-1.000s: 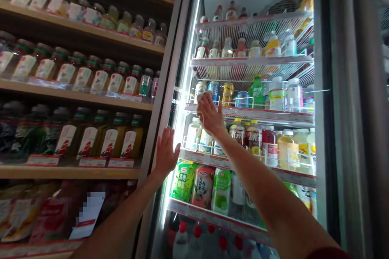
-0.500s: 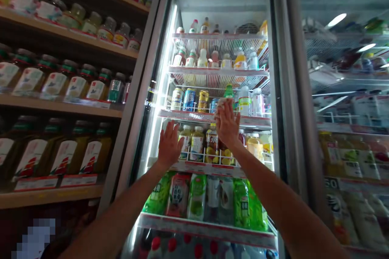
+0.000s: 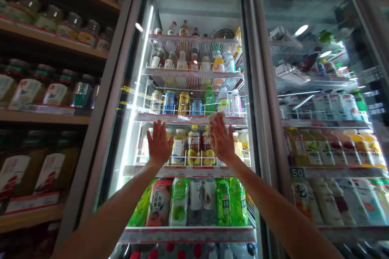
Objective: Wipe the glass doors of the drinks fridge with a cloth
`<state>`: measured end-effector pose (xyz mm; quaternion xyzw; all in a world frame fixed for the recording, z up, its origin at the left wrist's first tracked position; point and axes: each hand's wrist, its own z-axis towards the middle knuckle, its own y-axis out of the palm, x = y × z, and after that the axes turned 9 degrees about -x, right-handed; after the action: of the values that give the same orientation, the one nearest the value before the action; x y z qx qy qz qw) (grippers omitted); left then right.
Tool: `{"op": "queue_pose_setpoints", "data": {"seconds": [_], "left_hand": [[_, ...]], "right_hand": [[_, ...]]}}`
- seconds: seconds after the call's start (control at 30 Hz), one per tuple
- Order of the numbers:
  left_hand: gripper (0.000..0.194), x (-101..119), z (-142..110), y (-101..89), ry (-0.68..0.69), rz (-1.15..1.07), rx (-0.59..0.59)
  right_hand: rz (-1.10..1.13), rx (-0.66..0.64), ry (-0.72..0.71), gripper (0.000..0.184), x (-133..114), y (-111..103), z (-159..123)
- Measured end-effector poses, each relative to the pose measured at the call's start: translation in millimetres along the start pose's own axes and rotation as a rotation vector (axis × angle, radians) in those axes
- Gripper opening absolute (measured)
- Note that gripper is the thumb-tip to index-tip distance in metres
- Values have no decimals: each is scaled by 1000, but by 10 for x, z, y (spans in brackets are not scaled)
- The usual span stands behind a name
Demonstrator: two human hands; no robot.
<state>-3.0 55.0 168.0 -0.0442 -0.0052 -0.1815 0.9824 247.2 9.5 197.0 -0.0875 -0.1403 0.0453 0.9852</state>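
A tall glass cooler door point(image 3: 194, 2) faces me, lit inside, with drinks on wire shelves behind it. My left hand point(image 3: 159, 145) lies flat against the glass, fingers up and apart, in front of the shelf of tea bottles. Against the same pane, my right hand point(image 3: 223, 139) presses a pale cloth point(image 3: 216, 115) under its fingers. The cloth shows only at the fingertips, just around the rim of the can shelf point(image 3: 182, 119); the palm hides the rest. Behind the hands stand iced tea bottles point(image 3: 193, 145) and, higher, a green bottle point(image 3: 209, 99).
Wooden shelves point(image 3: 45, 117) with jars and bottles stand on the left. A metal door frame point(image 3: 267, 89) separates this door from a second cooler point(image 3: 328, 125) full of drinks on the right. Large green bottles point(image 3: 223, 202) fill a lower shelf.
My view has turned to the right, showing more of the second cooler. My right hand with the cloth has slid lower on the glass. The left hand stays flat on the door.
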Motion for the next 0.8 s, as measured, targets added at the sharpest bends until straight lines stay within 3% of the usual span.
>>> {"op": "queue_pose_setpoints", "data": {"seconds": [0.07,0.1,0.2,0.27,0.33,0.43,0.53,0.6,0.7,0.8], "left_hand": [[58,-10,1,-6,4,13,-13],[58,-26,-2,-13,9,18,-20],[57,-44,-10,-53,19,25,-35],[56,41,9,-88,73,3,-47],[53,234,65,-115,194,-69,-46],[49,631,199,-106,367,-261,-31],[48,981,285,-14,385,-380,-94],[51,1171,262,77,331,-343,-146],[63,1448,145,215,280,-210,-142],[63,1573,93,300,395,-110,-120]], "right_hand": [[-13,-53,-145,49,-6,0,-52],[-15,-44,-108,48,72,-11,-52],[-1,81,266,48,405,-39,35],[13,124,410,49,454,-28,107],[25,87,324,51,268,1,131],[73,-21,22,61,-170,34,43],[155,-71,-122,69,-280,31,-133],[187,-50,-117,67,-112,28,-243],[174,91,37,58,228,48,-308],[128,190,200,54,404,80,-257]]}}
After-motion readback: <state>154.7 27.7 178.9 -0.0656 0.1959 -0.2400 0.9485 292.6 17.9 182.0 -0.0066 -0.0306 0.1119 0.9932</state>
